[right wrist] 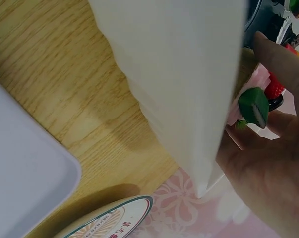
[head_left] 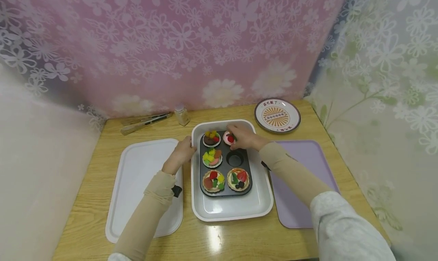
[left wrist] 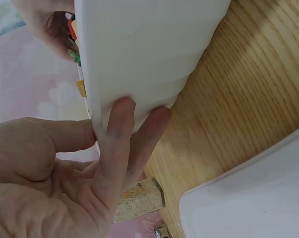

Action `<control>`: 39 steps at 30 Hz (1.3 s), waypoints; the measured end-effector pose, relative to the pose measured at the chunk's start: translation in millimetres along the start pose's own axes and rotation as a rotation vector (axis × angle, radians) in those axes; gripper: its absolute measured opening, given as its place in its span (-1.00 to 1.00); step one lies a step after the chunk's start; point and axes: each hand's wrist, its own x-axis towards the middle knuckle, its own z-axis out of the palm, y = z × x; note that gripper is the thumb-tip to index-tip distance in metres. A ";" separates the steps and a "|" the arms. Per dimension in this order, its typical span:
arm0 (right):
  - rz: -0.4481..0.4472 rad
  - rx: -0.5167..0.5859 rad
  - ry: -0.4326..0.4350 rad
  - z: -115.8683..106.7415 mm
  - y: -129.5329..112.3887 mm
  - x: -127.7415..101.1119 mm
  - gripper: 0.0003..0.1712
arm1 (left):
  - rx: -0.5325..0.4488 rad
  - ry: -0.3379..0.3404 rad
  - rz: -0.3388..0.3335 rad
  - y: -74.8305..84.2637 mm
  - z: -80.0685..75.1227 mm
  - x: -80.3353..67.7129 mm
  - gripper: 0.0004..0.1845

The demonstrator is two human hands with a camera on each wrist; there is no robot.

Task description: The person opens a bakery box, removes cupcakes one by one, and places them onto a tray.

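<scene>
The left hand (head_left: 180, 154) is lying against the left outer wall of the white tray (head_left: 263, 200), its fingers (left wrist: 114, 144) straight and pressing flat on the wall, gripping nothing. Inside the tray the dark muffin pan (head_left: 225, 193) is sitting with its long axis running away from the person. The pink tart (head_left: 228, 138) is sitting in the pan's far right cup, and the right hand (head_left: 242, 136) is right over it, much nearer than the left. The fingers (right wrist: 280, 59) of that hand are curling round the tart from its far side and pinching it. It is looking like a small pink-cased piece with a red berry on top and a green chunk at its edge. Just nearer the person, the next cup (head_left: 235, 159) is standing bare.
</scene>
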 end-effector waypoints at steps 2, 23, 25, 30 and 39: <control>-0.007 -0.026 -0.004 -1.7 -2.1 1.4 -0.04 | -0.009 -0.007 -0.006 1.1 -1.8 -0.1 -0.52; 0.021 -0.147 -0.008 -1.2 -9.2 5.4 -0.19 | -0.030 0.000 -0.026 2.6 0.5 -1.5 -0.45; 0.024 -0.131 -0.009 -1.3 -9.2 5.3 -0.21 | -0.028 0.005 -0.020 1.1 1.4 -1.1 -0.44; 0.012 -0.110 -0.002 -1.1 -8.7 4.1 -0.24 | -0.032 0.004 -0.016 -1.7 2.3 -0.9 -0.45; -0.010 -0.114 0.014 0.5 -5.9 4.1 -0.25 | -0.056 0.003 -0.035 -2.1 2.4 0.1 -0.44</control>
